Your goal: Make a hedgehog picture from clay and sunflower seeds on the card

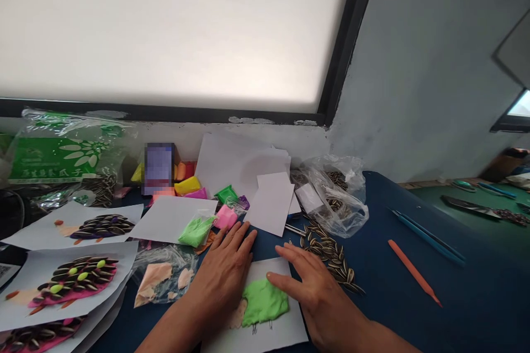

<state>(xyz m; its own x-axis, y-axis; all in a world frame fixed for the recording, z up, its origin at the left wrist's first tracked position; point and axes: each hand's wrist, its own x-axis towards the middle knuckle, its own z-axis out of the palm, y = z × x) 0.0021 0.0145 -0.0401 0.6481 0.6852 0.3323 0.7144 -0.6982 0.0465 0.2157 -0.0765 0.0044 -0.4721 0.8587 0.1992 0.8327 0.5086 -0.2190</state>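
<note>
A white sheet of paper [290,331] lies in front of me, with bright green clay [265,302] spread in a flat patch on it. A smaller patch of beige clay [237,315] joins the green on its left, partly behind my left hand, and short pen lines show below. My left hand [226,265] rests palm down over the paper's left side, fingers stretched out. Over the right side is my right hand [310,287], fingers apart, its thumb at the green clay's upper right edge. I cannot tell whether the thumb touches the clay. Neither hand holds anything.
Finished sunflower-seed hedgehog pictures [78,281] are stacked at left. Bags of green clay [196,230] and beige clay [153,284] lie beside my left hand. Loose sunflower seeds [331,253] spread past my right hand, near an orange clay tool [414,271] and blue tweezers [430,237].
</note>
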